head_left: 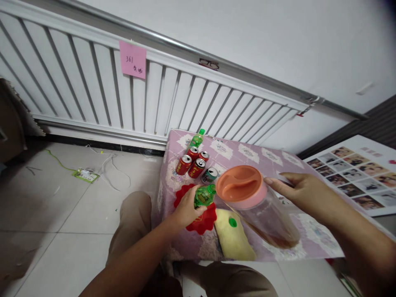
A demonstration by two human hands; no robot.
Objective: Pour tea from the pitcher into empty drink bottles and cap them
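Left grip [187, 205] closed on green bottle [203, 196], left of orange-lidded pitcher [262, 214]; right grip [305, 194] holds pitcher; 5 cans [197, 169] left.

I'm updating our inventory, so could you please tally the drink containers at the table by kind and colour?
Red cans: 4
Teal can: 1
Green bottles: 2, one in the left hand
Orange-lidded pitcher: 1
Total: 8
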